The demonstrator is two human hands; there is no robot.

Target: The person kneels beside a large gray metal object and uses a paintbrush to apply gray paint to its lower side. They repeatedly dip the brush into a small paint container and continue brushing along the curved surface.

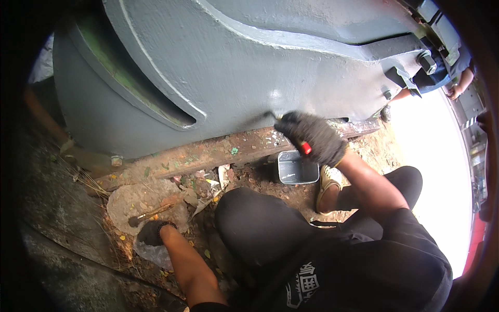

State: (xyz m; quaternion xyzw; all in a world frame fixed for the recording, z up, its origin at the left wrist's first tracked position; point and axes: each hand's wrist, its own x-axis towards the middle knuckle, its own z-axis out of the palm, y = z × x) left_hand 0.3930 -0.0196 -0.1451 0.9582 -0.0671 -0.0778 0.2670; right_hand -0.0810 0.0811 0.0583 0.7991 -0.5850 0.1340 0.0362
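My right hand (314, 138), in a dark glove, is closed round a paintbrush (305, 147) with a red handle end. The brush's head, smeared by motion, is at the lower face of a large grey-painted metal casting (234, 83). Just below this hand stands a small rectangular tub (298, 174) with grey paint on its inside. Low on the left, my left hand (149, 233), also gloved, rests by a flat stone (125, 200); its fingers are hidden. Beside it, a second brush (153, 213) lies on the stone. A pale, crumpled, translucent sheet (156, 255) lies under that hand.
The casting sits on a paint-spotted wooden beam (208, 153). Litter and leaves (218, 179) cover the ground between beam and my knees. A dark hose or cable (93, 262) runs at lower left. Large bolts (427, 61) stick out at upper right, near another person's hand (455, 92).
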